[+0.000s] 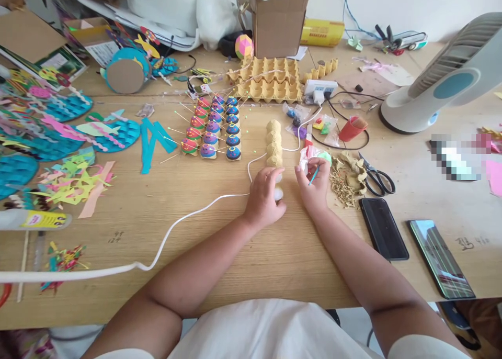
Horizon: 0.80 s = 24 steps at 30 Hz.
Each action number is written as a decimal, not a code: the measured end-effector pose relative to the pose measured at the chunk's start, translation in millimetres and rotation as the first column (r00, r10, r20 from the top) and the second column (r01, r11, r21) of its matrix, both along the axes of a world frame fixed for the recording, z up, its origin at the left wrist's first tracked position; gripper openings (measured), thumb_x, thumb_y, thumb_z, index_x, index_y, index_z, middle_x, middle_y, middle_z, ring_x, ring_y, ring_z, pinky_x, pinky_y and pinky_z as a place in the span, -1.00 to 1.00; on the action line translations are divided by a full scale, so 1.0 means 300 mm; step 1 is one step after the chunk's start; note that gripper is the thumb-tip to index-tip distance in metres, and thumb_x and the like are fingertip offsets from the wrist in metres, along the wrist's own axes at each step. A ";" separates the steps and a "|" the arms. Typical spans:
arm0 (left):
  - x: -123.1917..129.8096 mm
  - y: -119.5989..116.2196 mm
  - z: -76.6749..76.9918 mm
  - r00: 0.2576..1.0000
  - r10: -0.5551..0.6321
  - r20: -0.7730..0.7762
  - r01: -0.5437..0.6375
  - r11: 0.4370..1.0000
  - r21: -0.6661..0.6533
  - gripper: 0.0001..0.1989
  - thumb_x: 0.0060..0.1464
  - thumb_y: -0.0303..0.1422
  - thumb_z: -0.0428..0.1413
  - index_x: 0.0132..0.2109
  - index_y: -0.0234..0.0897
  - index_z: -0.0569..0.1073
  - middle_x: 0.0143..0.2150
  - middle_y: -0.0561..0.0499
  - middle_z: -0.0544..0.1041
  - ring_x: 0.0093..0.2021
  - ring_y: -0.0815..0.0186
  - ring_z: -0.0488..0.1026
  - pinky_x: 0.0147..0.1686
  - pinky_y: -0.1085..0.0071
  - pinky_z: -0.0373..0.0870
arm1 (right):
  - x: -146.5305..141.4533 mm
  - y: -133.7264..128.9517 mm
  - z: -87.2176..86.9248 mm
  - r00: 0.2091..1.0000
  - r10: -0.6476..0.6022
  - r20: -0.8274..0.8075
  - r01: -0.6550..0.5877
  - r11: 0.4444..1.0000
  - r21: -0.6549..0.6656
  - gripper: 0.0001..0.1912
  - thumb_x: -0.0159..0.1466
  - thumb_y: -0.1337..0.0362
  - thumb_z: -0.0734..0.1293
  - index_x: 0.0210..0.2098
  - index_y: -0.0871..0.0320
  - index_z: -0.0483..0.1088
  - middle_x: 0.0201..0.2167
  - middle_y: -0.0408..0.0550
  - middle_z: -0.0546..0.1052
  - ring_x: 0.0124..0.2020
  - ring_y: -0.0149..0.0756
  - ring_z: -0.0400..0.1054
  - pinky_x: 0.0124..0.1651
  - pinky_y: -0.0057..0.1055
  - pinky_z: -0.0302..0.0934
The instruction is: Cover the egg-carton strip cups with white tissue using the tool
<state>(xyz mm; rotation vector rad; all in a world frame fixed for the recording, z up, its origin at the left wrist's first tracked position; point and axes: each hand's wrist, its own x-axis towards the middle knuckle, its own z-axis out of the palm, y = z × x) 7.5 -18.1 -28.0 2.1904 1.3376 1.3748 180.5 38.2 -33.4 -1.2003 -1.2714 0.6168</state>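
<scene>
A strip of bare egg-carton cups point(274, 139) stands upright in line on the table, with whitish cups at its near end. My left hand point(264, 198) is closed around that near end, its fingers bent over the strip. To the right, my right hand point(315, 185) pinches a thin blue stick point(314, 175), which points down and left. Just beyond my right hand lie a white packet point(303, 159) and a light green lump point(325, 156). Three rows of painted carton caterpillars point(216, 128) with thin sticks stand to the left.
Scissors point(379, 178), carton scraps point(347, 178) and two phones point(384, 228) lie right. A white cable point(176, 224) crosses the left side. Egg trays point(270, 79) and a power strip point(321, 86) are behind; a white fan point(425, 87) stands back right.
</scene>
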 end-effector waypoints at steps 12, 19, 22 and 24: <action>-0.045 0.037 0.005 0.966 0.130 0.223 -0.148 0.987 0.064 -0.69 0.47 -0.22 0.21 0.26 -0.12 0.50 0.21 -0.16 0.59 0.32 0.03 0.51 0.43 0.02 0.37 | -0.025 -0.015 0.015 0.949 0.287 0.127 -0.301 0.949 0.100 -0.58 0.40 0.02 0.54 0.00 -0.05 0.26 0.09 0.05 0.54 0.10 -0.09 0.48 0.18 -0.03 0.45; -0.051 0.059 0.010 0.911 0.208 0.355 -0.210 0.977 -0.032 -0.68 0.58 -0.04 0.12 0.00 -0.09 0.66 0.04 -0.07 0.67 0.20 0.14 0.59 0.34 0.14 0.43 | -0.018 -0.020 0.010 0.902 0.297 0.313 -0.370 0.906 0.207 -0.69 0.42 0.18 0.49 0.02 -0.07 0.29 0.15 0.07 0.58 0.16 -0.01 0.50 0.25 0.08 0.36; -0.051 0.060 0.009 0.916 0.189 0.353 -0.201 0.980 -0.004 -0.72 0.56 -0.07 0.16 -0.03 -0.09 0.66 0.02 -0.06 0.66 0.17 0.14 0.61 0.34 0.12 0.45 | -0.019 -0.031 0.030 0.868 0.289 0.403 -0.394 0.896 0.204 -0.70 0.41 0.24 0.47 0.00 -0.08 0.29 0.18 0.08 0.61 0.17 0.02 0.51 0.26 0.13 0.36; -0.052 0.062 0.007 0.918 0.185 0.352 -0.192 0.981 -0.015 -0.76 0.53 -0.11 0.20 -0.05 -0.10 0.68 0.02 -0.06 0.66 0.16 0.13 0.61 0.33 0.10 0.46 | -0.019 -0.037 0.044 0.856 0.272 0.440 -0.393 0.895 0.210 -0.72 0.40 0.26 0.47 -0.02 -0.08 0.29 0.17 0.08 0.62 0.16 0.03 0.52 0.25 0.15 0.37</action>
